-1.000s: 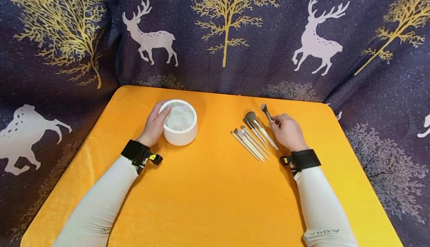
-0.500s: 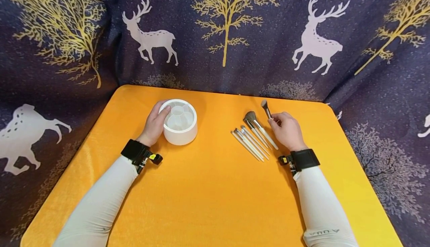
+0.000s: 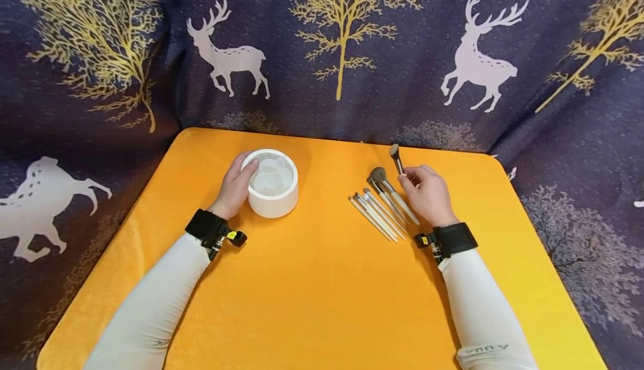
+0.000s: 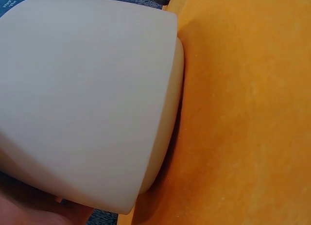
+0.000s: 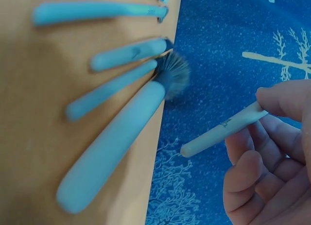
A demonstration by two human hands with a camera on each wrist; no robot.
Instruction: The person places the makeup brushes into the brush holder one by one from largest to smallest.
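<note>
I read one marking with any confidence: small letters on my right sleeve (image 3: pixel 487 325) near the bottom edge of the head view, upside down to the camera, apparently "A UUA". On the handle of the brush (image 5: pixel 222 128) between my right fingers, the right wrist view shows a small dark print, too blurred to read.
</note>
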